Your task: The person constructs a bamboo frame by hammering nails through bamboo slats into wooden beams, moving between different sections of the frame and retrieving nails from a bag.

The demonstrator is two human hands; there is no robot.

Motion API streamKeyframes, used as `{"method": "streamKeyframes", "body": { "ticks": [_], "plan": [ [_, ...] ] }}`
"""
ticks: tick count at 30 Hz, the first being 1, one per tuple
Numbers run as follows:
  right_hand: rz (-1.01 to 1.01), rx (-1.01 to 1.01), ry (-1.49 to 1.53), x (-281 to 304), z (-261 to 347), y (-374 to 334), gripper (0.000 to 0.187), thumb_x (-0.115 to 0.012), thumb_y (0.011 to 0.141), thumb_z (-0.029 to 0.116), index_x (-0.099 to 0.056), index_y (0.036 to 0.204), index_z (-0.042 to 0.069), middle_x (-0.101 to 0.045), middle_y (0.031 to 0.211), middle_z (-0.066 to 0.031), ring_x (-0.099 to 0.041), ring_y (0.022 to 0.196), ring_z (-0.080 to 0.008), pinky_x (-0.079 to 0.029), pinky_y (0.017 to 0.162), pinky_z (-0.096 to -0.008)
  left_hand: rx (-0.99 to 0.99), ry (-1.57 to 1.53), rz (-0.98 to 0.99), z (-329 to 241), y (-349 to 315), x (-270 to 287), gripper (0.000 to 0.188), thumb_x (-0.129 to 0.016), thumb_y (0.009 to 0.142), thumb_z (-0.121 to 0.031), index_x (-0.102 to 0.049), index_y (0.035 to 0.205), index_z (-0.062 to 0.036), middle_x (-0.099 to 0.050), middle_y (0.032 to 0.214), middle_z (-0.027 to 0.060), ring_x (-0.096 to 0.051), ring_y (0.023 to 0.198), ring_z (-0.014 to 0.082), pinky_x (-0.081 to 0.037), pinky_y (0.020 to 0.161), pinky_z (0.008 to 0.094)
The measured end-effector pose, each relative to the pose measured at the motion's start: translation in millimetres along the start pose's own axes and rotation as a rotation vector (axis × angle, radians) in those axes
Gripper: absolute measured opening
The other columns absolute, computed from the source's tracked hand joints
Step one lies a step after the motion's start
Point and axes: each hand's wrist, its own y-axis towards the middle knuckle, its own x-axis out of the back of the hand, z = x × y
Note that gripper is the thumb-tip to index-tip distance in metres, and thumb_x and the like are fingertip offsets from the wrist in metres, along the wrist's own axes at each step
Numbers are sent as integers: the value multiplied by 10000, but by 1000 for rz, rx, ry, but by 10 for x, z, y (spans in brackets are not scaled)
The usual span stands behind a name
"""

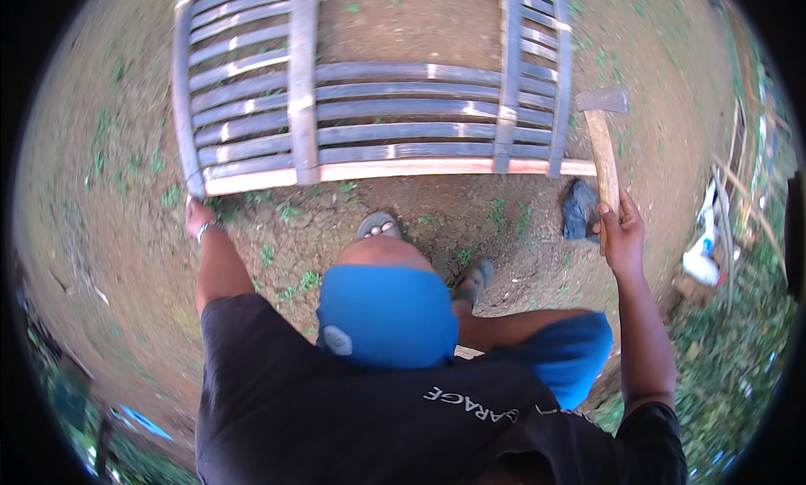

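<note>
A slatted wooden frame of dark strips lies ahead of me, with a paler reddish wooden rail along its near edge. My left hand is closed against the frame's near left corner, at the lower end of the side bar. Whatever its fingertips pinch there is too small to make out. On the right, my right hand grips the lower wooden handle of a hatchet. The hatchet is held up, its metal head pointing away from me, just right of the frame and apart from it.
A dark plastic bag or wrapped bundle lies on the soil beside my right hand. Farther right are a white bag-like object, long sticks and grass. My sandalled feet are just below the near rail.
</note>
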Motion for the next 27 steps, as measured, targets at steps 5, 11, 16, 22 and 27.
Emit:
{"method": "streamKeyframes", "body": {
  "ticks": [5, 11, 16, 22, 27],
  "plan": [
    [-234, -186, 415, -88, -994, -167, 222, -536, 1019, 115, -472, 1219, 40, -617, 960, -82, -607, 718, -138, -541, 611, -274, -72, 271, -99, -140, 54, -123, 541, -576, 934, -523, -730, 1159, -56, -737, 1132, 133, -685, 1058, 299, -507, 918, 397],
    [-469, -594, 1029, -843, -1797, -165, 128, -460, 1032, 124, -500, 1071, 8, -570, 886, -93, -565, 704, -189, -532, 615, -337, -85, 704, -537, -748, -405, -311, 531, -519, 971, -495, -631, 1325, -116, -641, 1319, 144, -566, 1260, 343, -403, 1065, 505],
    [-681, -858, 1236, -1214, -1953, -77, 134, -442, 1041, 122, -498, 1058, 2, -561, 887, -103, -555, 703, -202, -532, 627, -344, -1272, 413, 210, -1405, -2045, -773, 777, -544, 960, -458, -273, 1565, -52, -246, 1627, 211, -208, 1518, 356, -137, 1217, 551],
    [-307, -654, 1712, -1166, -1843, 415, 151, -413, 1054, 113, -450, 1101, -25, -541, 934, -121, -541, 746, -204, -527, 654, -336, -1172, 617, 207, -1311, -2328, -883, 876, -504, 927, -606, -183, 1611, -163, -145, 1670, 159, -115, 1542, 353, -39, 1207, 599],
    [-686, -734, 1535, -1192, -1496, 298, 170, -423, 1062, 132, -435, 1103, -32, -518, 914, -111, -527, 744, -190, -512, 639, -313, -1176, 673, 176, -1302, -2330, -840, 859, -499, 931, -605, -208, 1606, -159, -150, 1669, 159, -116, 1540, 355, -63, 1205, 603]
  ]
}}
